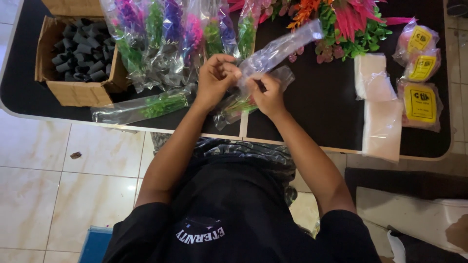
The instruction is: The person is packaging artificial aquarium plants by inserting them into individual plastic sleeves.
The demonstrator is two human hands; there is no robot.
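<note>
- Both hands meet over the middle of the black bench [312, 112], each grip pinched shut on the same clear plastic sleeve [278, 51].
- Left hand [214, 78] has its fingers curled tight, thumb and fingertips nipping the sleeve's lower end.
- Right hand [267, 95] closes on the sleeve just beside the left, knuckles up, the two hands nearly touching.
- From the hands the sleeve rises slantwise up and to the right, its far end reaching the loose artificial flowers [351, 24], red, orange and green, at the bench's far edge.
- Under the hands a green stem in plastic [234, 108] lies on the bench near the front edge.
- Left of the hands lies a heap of wrapped flower stems [161, 34], purple, pink and green inside clear sleeves; one more wrapped green stem [141, 108] lies alone in front of the heap.
- At the far left an open cardboard box [73, 90] holds dark grey rolled pieces [83, 51], standing on end.
- Right of the hands sit two flat stacks of clear bags [378, 102], and beyond them three packs with yellow labels [420, 73].
- Below the bench, pale floor tiles [58, 180] show.
</note>
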